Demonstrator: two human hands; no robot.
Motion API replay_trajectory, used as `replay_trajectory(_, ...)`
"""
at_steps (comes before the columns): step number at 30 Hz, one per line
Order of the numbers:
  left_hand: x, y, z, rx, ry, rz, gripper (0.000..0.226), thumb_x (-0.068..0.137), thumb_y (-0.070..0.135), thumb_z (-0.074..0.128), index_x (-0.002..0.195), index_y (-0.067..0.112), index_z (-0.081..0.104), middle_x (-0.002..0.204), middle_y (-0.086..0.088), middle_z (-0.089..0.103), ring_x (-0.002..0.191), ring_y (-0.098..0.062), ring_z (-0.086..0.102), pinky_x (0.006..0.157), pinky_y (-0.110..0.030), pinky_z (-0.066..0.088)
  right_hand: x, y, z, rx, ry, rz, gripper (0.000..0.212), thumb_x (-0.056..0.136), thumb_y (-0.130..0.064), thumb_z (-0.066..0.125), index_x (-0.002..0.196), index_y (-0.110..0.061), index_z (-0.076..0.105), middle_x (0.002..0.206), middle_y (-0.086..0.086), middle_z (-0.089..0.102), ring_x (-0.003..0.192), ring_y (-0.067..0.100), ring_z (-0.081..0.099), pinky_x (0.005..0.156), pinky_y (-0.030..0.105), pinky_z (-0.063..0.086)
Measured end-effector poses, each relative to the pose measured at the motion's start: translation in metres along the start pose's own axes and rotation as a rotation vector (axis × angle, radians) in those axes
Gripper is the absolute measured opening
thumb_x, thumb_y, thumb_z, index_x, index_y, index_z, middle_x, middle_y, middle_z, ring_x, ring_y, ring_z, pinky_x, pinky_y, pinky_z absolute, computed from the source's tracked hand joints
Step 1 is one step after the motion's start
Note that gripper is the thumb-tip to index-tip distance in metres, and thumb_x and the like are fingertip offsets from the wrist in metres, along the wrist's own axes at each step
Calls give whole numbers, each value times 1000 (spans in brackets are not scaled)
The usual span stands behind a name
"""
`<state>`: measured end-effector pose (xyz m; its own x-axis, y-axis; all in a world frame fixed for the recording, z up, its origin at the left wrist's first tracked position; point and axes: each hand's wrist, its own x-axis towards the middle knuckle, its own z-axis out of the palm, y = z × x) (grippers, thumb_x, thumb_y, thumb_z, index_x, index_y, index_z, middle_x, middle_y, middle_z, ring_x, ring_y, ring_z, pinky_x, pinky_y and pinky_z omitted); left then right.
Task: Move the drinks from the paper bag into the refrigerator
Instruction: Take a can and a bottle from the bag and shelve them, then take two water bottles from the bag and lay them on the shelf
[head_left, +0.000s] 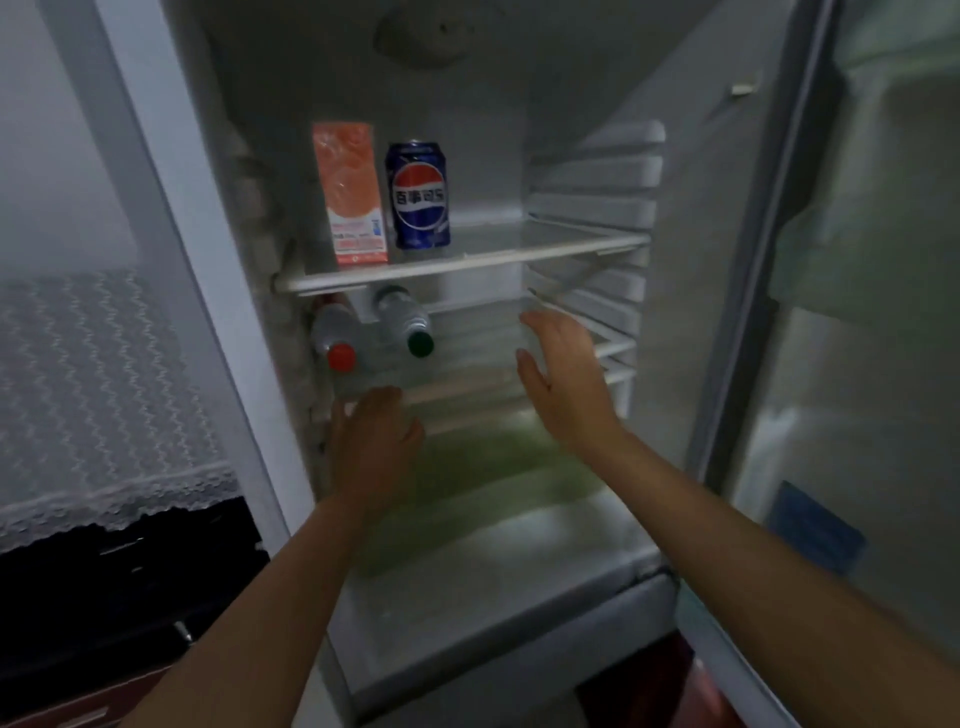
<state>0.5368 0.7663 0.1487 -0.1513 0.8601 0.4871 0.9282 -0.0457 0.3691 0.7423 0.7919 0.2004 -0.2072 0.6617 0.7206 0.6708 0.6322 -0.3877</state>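
The refrigerator (587, 171) stands open in front of me. On its upper glass shelf (467, 260) an orange drink carton (350, 192) and a blue cola can (417, 195) stand upright at the left. On the lower shelf (615, 345) lie two clear bottles, caps toward me: one with a red cap (341, 356), one with a green cap (420, 343). Just below the red cap, my left hand (374, 441) curls around what looks like a blurred clear bottle (363, 382) at the shelf's front edge. My right hand (563, 379) hovers to the right, holding nothing. The paper bag is out of view.
The fridge door (852, 364) hangs open at the right. A greenish crisper cover (493, 467) lies under the lower shelf. Left of the fridge, a white lace cloth (93, 405) covers a dark cabinet (104, 597).
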Motion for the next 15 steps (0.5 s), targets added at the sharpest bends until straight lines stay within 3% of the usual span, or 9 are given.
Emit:
replay_trajectory(3,-14,6,2,-1,-12,27,46,87,27,50,127,3,49,138,-20,46,131,-34,37,114,-54,14,-43,8,-15,-59,-41,146,45,89,-28,40,125,-2,50,133,20,48,125,33,42,105,32,30)
replay_trajectory(8,-48,32,-2,-197,-38,116,37,84,15,57,119,2,56,118,-24,60,111,-39,53,102,-54,36,-115,4,-42,-154,-29,246,43,88,-18,43,129,-5,48,133,15,49,125,29,42,104,18,18)
replay_trajectory(15,-107,63,2,-267,-184,374,49,79,32,40,115,7,60,119,-14,62,113,-32,54,101,-41,34,-202,-12,-84,-285,6,380,43,88,-22,42,128,-8,50,133,13,52,124,29,45,102,16,19)
